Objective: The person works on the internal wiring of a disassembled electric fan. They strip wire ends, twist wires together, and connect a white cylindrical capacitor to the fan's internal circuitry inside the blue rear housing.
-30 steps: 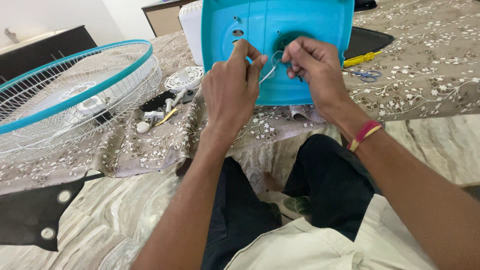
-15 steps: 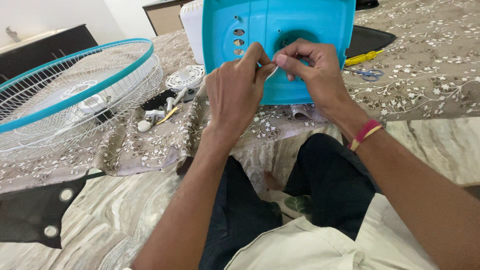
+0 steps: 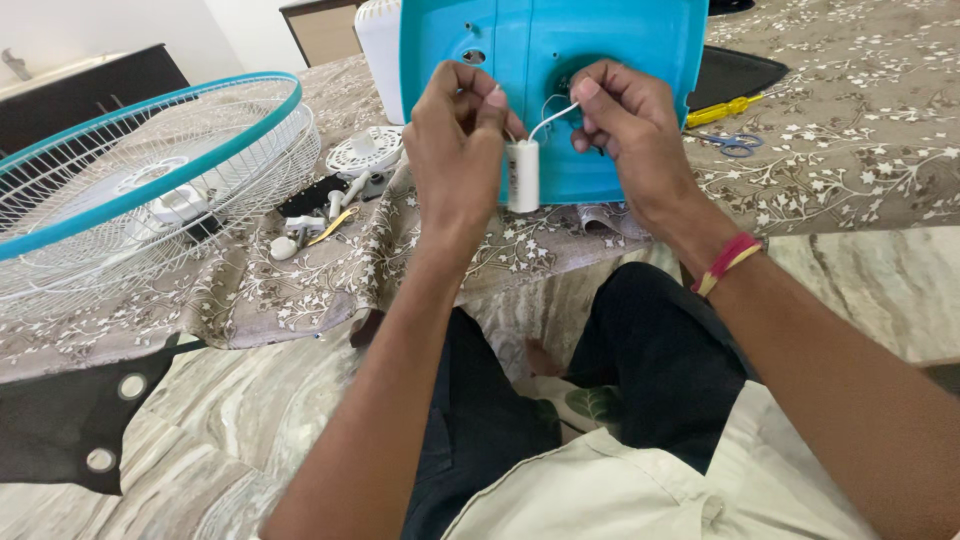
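Observation:
A turquoise plastic fan housing (image 3: 620, 45) stands upright on the patterned cloth in front of me. A small white cylindrical capacitor (image 3: 523, 176) hangs from thin white wires in front of it. My left hand (image 3: 455, 130) pinches one wire just above the capacitor. My right hand (image 3: 625, 125) pinches the other white wire near a hole in the housing. A red and yellow thread band sits on my right wrist.
A white wire fan guard with a turquoise rim (image 3: 130, 190) lies at the left. Small fan parts, a white round piece (image 3: 365, 150) and screws lie by it. A yellow screwdriver (image 3: 722, 110) and scissors (image 3: 735, 145) lie at the right. A black plate (image 3: 70, 420) rests on the marble floor.
Both hands have drawn back from the housing, and the white capacitor now hangs free on its wires between them.

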